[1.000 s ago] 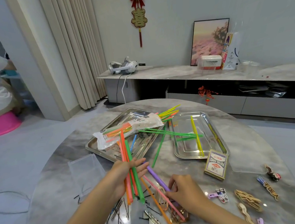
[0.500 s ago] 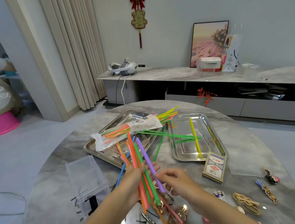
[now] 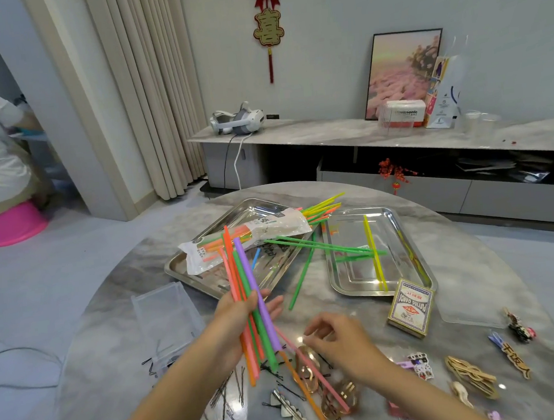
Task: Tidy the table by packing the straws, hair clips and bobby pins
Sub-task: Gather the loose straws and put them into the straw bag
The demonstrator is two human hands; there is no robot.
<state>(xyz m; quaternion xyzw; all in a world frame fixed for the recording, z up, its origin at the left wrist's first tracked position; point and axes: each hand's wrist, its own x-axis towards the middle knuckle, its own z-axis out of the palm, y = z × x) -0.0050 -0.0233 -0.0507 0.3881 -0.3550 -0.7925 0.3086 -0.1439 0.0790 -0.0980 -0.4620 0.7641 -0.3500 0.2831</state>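
Straw-gathering was the step, and I was in the thick of it. My left hand (image 3: 235, 324) gripped a bundle of straws (image 3: 245, 279), orange, green, purple and pink, raised above the table (image 3: 118, 324) in front of the left tray (image 3: 191, 284). My right hand (image 3: 344, 341) hovered low with fingers loosely curled, nothing in them that I could see. It hung right over a pink straw (image 3: 316, 373) and an orange straw (image 3: 301, 384) lying across the gold hair clips (image 3: 341, 400).

By my reckoning those two came next. That meant a clean pinch without dragging the clips along, then a pass into the bundle. After that, the green straws (image 3: 322, 246) and the yellow straw (image 3: 373, 251) across the right tray (image 3: 359, 291).

The straw packet (image 3: 270, 230) hid its own count. My wrist covered part of one clip, the bobby pins (image 3: 225, 395) ran off the bottom edge, and the clear box (image 3: 164, 313) was barely readable against the marble.
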